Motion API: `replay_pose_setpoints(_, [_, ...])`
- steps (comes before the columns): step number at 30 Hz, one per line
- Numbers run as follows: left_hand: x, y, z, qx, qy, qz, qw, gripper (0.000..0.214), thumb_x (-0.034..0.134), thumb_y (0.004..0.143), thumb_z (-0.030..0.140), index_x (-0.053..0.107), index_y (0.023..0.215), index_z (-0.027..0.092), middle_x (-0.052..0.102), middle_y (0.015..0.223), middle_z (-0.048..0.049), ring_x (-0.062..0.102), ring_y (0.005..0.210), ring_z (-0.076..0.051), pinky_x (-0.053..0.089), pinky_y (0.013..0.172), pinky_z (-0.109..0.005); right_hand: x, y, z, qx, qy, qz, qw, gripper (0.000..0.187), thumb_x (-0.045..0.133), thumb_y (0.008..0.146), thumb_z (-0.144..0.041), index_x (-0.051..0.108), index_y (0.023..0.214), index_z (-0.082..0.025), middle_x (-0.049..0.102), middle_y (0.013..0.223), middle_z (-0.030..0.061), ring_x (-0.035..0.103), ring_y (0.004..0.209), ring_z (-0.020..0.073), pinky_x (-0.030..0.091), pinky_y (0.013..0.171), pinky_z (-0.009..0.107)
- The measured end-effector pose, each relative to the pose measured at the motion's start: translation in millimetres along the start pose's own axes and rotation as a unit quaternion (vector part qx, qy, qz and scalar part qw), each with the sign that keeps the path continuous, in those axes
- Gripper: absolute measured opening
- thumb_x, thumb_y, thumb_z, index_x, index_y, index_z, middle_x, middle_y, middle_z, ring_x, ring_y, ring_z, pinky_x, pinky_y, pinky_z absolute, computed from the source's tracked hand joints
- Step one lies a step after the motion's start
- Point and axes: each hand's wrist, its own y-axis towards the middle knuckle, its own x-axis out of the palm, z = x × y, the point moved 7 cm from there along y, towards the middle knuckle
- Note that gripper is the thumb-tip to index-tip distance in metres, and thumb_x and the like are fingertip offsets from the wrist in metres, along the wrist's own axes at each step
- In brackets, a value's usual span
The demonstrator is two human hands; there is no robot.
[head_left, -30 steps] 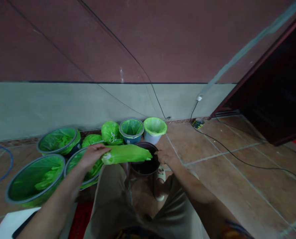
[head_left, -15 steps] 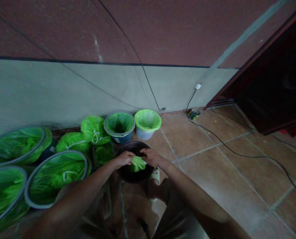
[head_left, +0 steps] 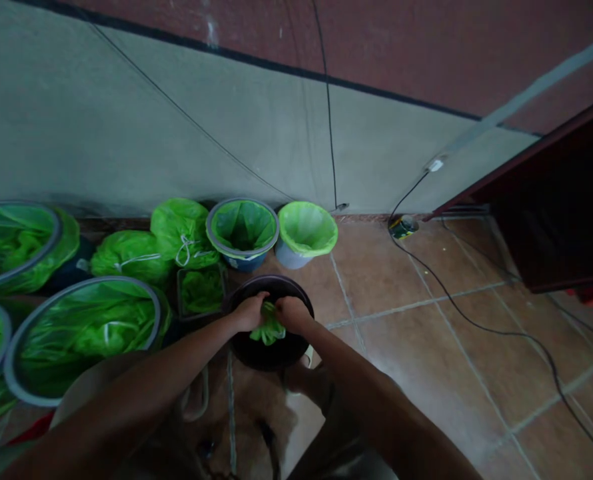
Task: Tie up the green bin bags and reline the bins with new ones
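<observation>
A green plastic bin bag (head_left: 268, 331) is bunched up between my two hands, over a dark round bucket (head_left: 271, 357) on the floor in front of my legs. My left hand (head_left: 249, 313) is closed on the bag's left side. On the other side, my right hand (head_left: 294, 314) grips it with curled fingers. The bag's lower end hangs loose and creased inside the bucket's opening. Just beyond stand a blue bucket (head_left: 246, 263) and a pale bucket (head_left: 297, 259), both lined with green bags.
Left of me are large grey-rimmed bins (head_left: 20, 387) lined with green bags. Two tied green bags (head_left: 184, 230) and a small basket (head_left: 201, 291) with green plastic lie by the wall. A black cable (head_left: 481, 327) crosses the tiles at right, past a tin can (head_left: 403, 227).
My hands have drawn closer together and the bag between them is more bunched up. The view has tilted down and turned.
</observation>
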Motion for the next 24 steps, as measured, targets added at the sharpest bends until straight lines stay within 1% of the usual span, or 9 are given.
replay_pose_setpoints(2, [-8.7, -5, -1, 0.003, 0.096, -0.009, 0.995, 0.054, 0.062, 0.069, 0.012, 0.059, 0.124, 0.013, 0.067, 0.116, -0.0175, 0.062, 0.109, -0.028, 0.045, 0.093, -0.035, -11, 0, 8, 0.022, 0.01, 0.006, 1.0, 0.027, 0.052, 0.083, -0.018, 0.075, 0.096, -0.013, 0.073, 0.098, 0.0159, 0.068, 0.091, 0.0259, 0.048, 0.079, 0.031])
replay_pose_setpoints(6, [-33.8, -12, 1, 0.022, 0.216, 0.013, 0.976, 0.026, 0.057, 0.069, 0.007, 0.072, 0.087, 0.018, 0.072, 0.093, -0.0121, 0.064, 0.1, -0.027, 0.045, 0.091, -0.035, -23, -7, 30, 0.082, -0.025, -0.018, 0.996, 0.022, 0.055, 0.075, -0.007, 0.076, 0.083, -0.01, 0.073, 0.091, 0.0195, 0.069, 0.089, 0.0295, 0.05, 0.077, 0.034])
replay_pose_setpoints(9, [-49.7, -15, 7, 0.039, 0.256, 0.05, 0.965, 0.022, 0.053, 0.071, 0.006, 0.071, 0.076, 0.018, 0.07, 0.087, -0.0115, 0.063, 0.094, -0.024, 0.045, 0.087, -0.033, -18, -16, 39, 0.103, -0.048, -0.074, 0.991, 0.013, 0.063, 0.066, -0.005, 0.074, 0.07, -0.011, 0.072, 0.075, 0.0172, 0.07, 0.079, 0.0309, 0.051, 0.072, 0.036])
replay_pose_setpoints(11, [-55.1, -16, 14, 0.059, 0.273, 0.074, 0.957, 0.024, 0.049, 0.075, 0.007, 0.071, 0.074, 0.017, 0.069, 0.085, -0.0112, 0.063, 0.09, -0.023, 0.045, 0.083, -0.033, -14, -20, 37, 0.09, -0.044, -0.092, 0.991, 0.014, 0.071, 0.061, -0.01, 0.075, 0.074, -0.013, 0.073, 0.075, 0.0141, 0.069, 0.078, 0.0301, 0.051, 0.071, 0.035])
replay_pose_setpoints(14, [-55.8, -17, 26, 0.111, 0.266, 0.097, 0.953, 0.025, 0.046, 0.077, 0.008, 0.07, 0.074, 0.017, 0.067, 0.083, -0.0093, 0.063, 0.086, -0.021, 0.046, 0.079, -0.031, -23, -18, 22, 0.029, 0.011, -0.027, 0.999, 0.043, 0.076, 0.063, -0.023, 0.071, 0.105, -0.015, 0.073, 0.1, 0.0129, 0.067, 0.09, 0.0269, 0.05, 0.076, 0.032])
replay_pose_setpoints(16, [-53.6, -17, 35, 0.154, 0.248, 0.106, 0.951, 0.024, 0.047, 0.076, 0.008, 0.07, 0.076, 0.017, 0.067, 0.084, -0.0073, 0.063, 0.085, -0.02, 0.046, 0.079, -0.031, -31, -14, 10, -0.018, 0.072, 0.023, 0.997, 0.043, 0.068, 0.073, -0.025, 0.067, 0.115, -0.016, 0.071, 0.108, 0.0103, 0.066, 0.094, 0.0216, 0.048, 0.081, 0.029])
replay_pose_setpoints(19, [-50.7, -17, 44, 0.211, 0.219, 0.113, 0.946, 0.025, 0.048, 0.077, 0.007, 0.07, 0.08, 0.019, 0.068, 0.085, -0.0051, 0.063, 0.085, -0.018, 0.046, 0.08, -0.029, -33, -9, 0, -0.049, 0.119, 0.042, 0.991, 0.023, 0.056, 0.081, -0.017, 0.072, 0.097, -0.019, 0.073, 0.1, 0.0055, 0.065, 0.091, 0.0163, 0.046, 0.082, 0.025])
replay_pose_setpoints(21, [-51.5, -17, 46, 0.226, 0.192, 0.122, 0.947, 0.027, 0.047, 0.078, 0.006, 0.07, 0.083, 0.018, 0.069, 0.086, -0.0046, 0.063, 0.087, -0.018, 0.046, 0.082, -0.028, -31, -6, 3, -0.04, 0.131, 0.063, 0.989, 0.02, 0.054, 0.082, -0.016, 0.072, 0.089, -0.019, 0.073, 0.093, 0.0046, 0.065, 0.086, 0.0155, 0.046, 0.08, 0.025])
replay_pose_setpoints(24, [-53.6, -15, 44, 0.215, 0.157, 0.139, 0.954, 0.028, 0.045, 0.081, 0.006, 0.07, 0.085, 0.018, 0.069, 0.086, -0.0046, 0.063, 0.088, -0.018, 0.047, 0.084, -0.028, -25, -2, 7, -0.05, 0.184, 0.091, 0.977, 0.02, 0.053, 0.087, -0.025, 0.071, 0.093, -0.018, 0.073, 0.09, 0.0037, 0.064, 0.079, 0.0142, 0.046, 0.073, 0.024])
